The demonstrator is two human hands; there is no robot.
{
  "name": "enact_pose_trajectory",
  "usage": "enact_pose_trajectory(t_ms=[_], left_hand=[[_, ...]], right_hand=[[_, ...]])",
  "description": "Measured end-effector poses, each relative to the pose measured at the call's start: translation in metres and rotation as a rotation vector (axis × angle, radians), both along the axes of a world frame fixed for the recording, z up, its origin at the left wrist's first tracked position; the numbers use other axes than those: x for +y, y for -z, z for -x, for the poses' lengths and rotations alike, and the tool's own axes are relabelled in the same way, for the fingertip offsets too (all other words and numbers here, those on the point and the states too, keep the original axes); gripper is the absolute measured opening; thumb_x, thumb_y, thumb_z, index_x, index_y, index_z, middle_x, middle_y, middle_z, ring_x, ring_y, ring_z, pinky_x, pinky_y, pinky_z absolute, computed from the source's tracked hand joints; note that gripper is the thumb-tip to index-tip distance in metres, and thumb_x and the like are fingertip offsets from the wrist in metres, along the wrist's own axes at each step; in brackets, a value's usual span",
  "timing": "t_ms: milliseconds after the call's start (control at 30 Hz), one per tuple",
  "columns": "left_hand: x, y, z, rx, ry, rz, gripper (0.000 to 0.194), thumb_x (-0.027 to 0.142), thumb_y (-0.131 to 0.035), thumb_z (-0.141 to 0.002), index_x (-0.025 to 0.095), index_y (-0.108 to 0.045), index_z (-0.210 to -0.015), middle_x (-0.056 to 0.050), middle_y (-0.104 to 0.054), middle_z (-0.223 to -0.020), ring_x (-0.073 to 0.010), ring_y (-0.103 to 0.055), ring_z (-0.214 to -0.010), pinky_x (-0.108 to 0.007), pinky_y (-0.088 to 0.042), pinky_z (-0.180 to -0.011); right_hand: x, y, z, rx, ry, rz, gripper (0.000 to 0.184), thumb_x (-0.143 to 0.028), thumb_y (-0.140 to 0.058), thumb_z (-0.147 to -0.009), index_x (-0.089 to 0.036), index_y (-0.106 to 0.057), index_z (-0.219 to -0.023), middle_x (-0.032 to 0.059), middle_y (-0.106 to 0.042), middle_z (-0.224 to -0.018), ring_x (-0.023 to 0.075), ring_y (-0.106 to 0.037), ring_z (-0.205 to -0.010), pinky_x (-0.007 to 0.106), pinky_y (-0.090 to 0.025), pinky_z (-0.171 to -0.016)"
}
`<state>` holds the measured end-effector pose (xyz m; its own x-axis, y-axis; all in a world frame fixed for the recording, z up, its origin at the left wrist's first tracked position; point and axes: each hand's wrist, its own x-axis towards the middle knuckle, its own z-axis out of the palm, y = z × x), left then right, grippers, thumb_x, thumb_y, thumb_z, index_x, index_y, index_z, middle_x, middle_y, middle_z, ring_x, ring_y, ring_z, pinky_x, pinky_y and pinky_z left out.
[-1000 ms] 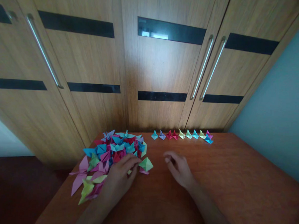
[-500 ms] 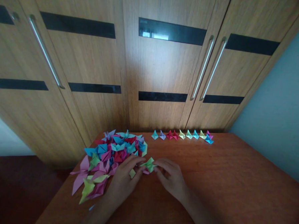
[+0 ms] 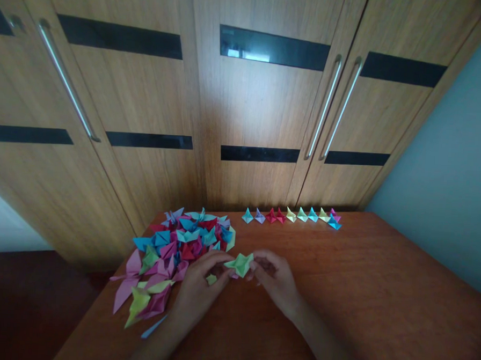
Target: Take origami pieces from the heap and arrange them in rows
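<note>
A light green origami boat (image 3: 240,264) is held between my two hands, just above the table. My left hand (image 3: 203,280) pinches its left point between thumb and fingers. On the opposite side, the fingers of my right hand (image 3: 274,278) are closed on its right point. A bit of pink paper (image 3: 234,275) shows under the boat; whether it touches the boat I cannot tell. Beside my left hand lies a heap of folded paper pieces (image 3: 189,236) in blue, pink, red, green and yellow. A pale yellow-green piece (image 3: 211,279) shows behind my left thumb.
Several small folded paper boats (image 3: 291,215) stand in a row along the back of the brown wooden table (image 3: 363,294). A wooden wardrobe (image 3: 260,106) with metal handles rises behind it. A blue paper strip (image 3: 153,327) lies by my left forearm.
The green boat has tilted and spread wider between my fingers. My right fingers have shifted up along its right end. More of the blue strip shows beside my left forearm.
</note>
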<state>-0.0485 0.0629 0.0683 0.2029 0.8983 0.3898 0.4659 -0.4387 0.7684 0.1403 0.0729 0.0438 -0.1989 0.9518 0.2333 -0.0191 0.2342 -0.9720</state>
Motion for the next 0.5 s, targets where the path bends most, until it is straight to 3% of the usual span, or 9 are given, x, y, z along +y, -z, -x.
enact_pose_trajectory(t_ms=[100,267,500], left_hand=[[0.001,0.005,0.0,-0.022,0.006,0.025,0.013,0.025,-0.056,-0.081,0.02,-0.065,-0.09,-0.004,-0.067,-0.091,-0.015,-0.062,-0.078,-0.025,-0.05,-0.069],[-0.001,0.007,-0.002,-0.009,0.005,0.033,0.015,0.027,-0.053,-0.084,0.02,-0.066,-0.084,-0.005,-0.066,-0.088,-0.0166,-0.061,-0.081,-0.026,-0.049,-0.069],[-0.005,0.013,-0.011,-0.086,-0.033,0.107,0.017,0.032,-0.056,-0.082,0.02,-0.064,-0.091,-0.005,-0.067,-0.088,-0.0166,-0.062,-0.075,-0.025,-0.049,-0.063]], right_hand=[[0.001,0.0,-0.004,-0.088,-0.022,-0.058,0.023,-0.041,-0.057,-0.082,-0.021,-0.062,-0.09,0.0014,-0.069,-0.074,0.0129,-0.064,-0.059,0.02,-0.046,-0.047],[0.004,-0.002,-0.012,-0.402,0.016,-0.297,0.018,-0.035,-0.057,-0.082,-0.022,-0.068,-0.079,-0.0023,-0.062,-0.059,0.009,-0.054,-0.051,0.019,-0.04,-0.049],[0.011,-0.007,-0.028,-0.434,0.057,-0.345,0.016,-0.032,-0.057,-0.081,-0.022,-0.069,-0.076,-0.0014,-0.063,-0.061,0.0114,-0.054,-0.055,0.021,-0.041,-0.053]])
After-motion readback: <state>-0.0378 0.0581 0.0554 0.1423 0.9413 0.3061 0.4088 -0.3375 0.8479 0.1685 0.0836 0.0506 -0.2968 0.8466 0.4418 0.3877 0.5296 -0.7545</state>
